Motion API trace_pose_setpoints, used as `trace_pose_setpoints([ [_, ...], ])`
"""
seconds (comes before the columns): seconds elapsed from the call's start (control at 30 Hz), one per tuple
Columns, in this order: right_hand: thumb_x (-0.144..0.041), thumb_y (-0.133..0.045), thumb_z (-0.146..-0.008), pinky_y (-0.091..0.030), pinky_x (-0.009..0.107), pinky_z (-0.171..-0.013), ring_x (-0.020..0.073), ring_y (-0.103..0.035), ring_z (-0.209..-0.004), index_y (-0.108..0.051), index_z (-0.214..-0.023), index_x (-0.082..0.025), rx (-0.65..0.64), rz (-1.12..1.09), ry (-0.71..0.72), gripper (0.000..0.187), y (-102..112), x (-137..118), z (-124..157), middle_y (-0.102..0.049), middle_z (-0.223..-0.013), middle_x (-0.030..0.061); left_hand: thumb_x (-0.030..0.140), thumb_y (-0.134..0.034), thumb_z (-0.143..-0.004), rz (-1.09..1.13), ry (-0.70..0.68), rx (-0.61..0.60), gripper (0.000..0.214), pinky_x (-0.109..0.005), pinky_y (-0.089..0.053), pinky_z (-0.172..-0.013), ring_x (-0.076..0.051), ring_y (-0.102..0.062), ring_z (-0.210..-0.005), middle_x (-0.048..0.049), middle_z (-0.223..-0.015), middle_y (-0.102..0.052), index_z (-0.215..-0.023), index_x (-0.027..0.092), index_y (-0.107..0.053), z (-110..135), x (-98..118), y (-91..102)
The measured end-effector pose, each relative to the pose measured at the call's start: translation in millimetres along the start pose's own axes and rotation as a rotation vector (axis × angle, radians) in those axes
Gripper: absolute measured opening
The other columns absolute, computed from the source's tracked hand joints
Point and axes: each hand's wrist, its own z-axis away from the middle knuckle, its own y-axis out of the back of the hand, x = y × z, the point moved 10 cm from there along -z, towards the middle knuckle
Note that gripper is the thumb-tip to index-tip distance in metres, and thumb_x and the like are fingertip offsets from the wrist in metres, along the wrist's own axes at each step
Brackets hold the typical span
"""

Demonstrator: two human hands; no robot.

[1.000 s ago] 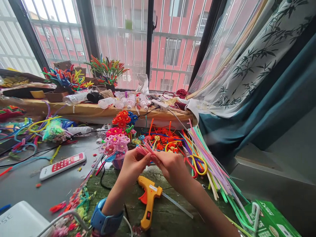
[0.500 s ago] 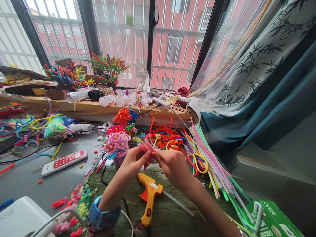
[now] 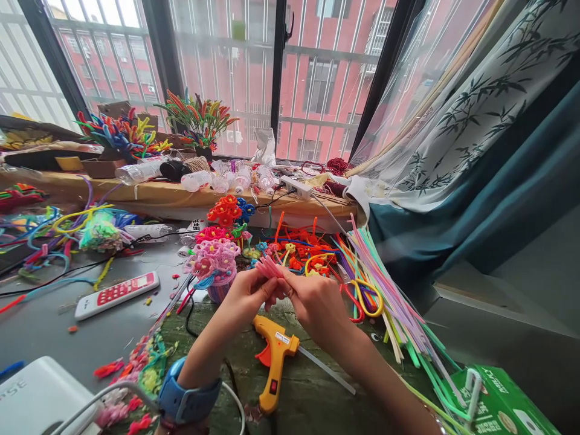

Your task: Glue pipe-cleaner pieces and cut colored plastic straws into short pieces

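Note:
Pink pipe cleaners, in a small bunch, are pinched between my two hands above the table. My left hand grips the bunch from the left, fingers curled round its lower part. From the other side my right hand closes on it with thumb and fingertips; the fingers hide the lower end. Below my hands lies a yellow glue gun with a glue stick out of its back. Just left of the bunch stands a pot of pink pipe-cleaner flowers.
Scissors with yellow and red handles lie to the right, beside long loose pipe cleaners. A green box is at lower right. On the left are a remote control and a white device with a cable. Bottles line the sill.
Both hands stay nearly in place, still holding the pink pipe cleaners. The view has shifted very slightly; nothing has been picked up or put down.

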Motion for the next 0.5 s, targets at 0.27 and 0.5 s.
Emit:
trace_pose_setpoints([
  [0.27,-0.018,-0.047,-0.092,-0.038,0.026,-0.055,0.0204,-0.069,-0.067,-0.050,-0.140,-0.021,0.039,0.040,0.023,0.048,-4.2,-5.2,1.7,-0.076,-0.085,0.0080,0.040,-0.067,-0.077,-0.007,-0.011,-0.013,0.030,-0.022,-0.039,-0.047,-0.010,-0.048,-0.049,0.0006,-0.055,-0.055,-0.063,0.014,-0.062,-0.6,0.9,-2.7],
  [0.5,-0.021,-0.045,-0.096,-0.037,0.024,-0.053,0.0195,-0.070,-0.066,-0.049,-0.141,-0.025,0.040,0.021,-0.007,0.045,-1.8,-2.4,1.1,-0.076,-0.080,0.0063,0.041,-0.066,-0.078,-0.015,-0.023,-0.040,0.029,-0.022,-0.039,-0.048,-0.011,-0.048,-0.051,0.0011,-0.057,-0.054,-0.066,0.014,-0.062,-0.1,1.0,-4.6],
])
